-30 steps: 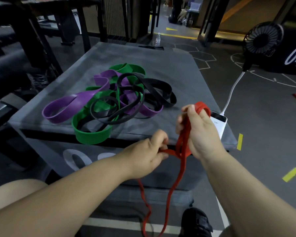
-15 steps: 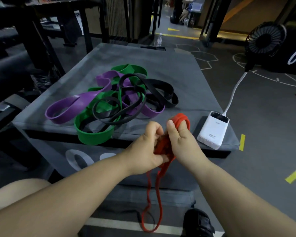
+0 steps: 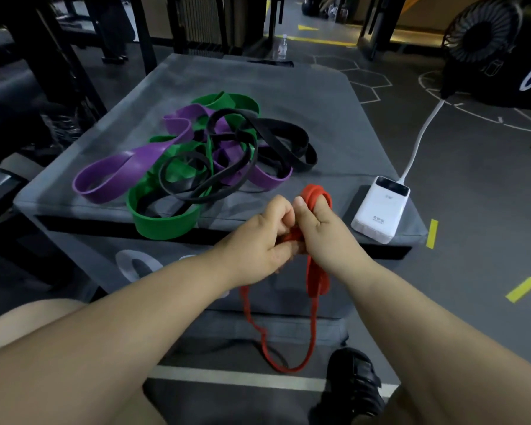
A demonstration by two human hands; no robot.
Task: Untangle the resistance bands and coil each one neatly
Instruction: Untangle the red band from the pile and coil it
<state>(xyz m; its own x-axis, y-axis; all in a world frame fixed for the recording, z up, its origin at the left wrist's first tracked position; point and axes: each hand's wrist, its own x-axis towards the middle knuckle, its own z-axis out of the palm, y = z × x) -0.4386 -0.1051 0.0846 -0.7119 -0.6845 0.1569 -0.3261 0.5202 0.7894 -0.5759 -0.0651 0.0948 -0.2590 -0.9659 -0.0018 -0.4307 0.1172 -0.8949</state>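
A thin red resistance band is held in front of the grey padded box. My right hand has turns of it wound round the fingers. My left hand pinches the red band just beside the right hand. The rest of the red band hangs down in a loop toward the floor. On the box lies a tangle of a purple band, a green band and two black bands, woven through each other.
A white power bank sits on the box's near right corner, with a white cable running to a black fan on the floor. A black shoe is below. Dark gym frames stand at the left.
My hands came together and moved slightly down; more of the red band is wound on my right fingers, and the hanging loop has grown shorter.
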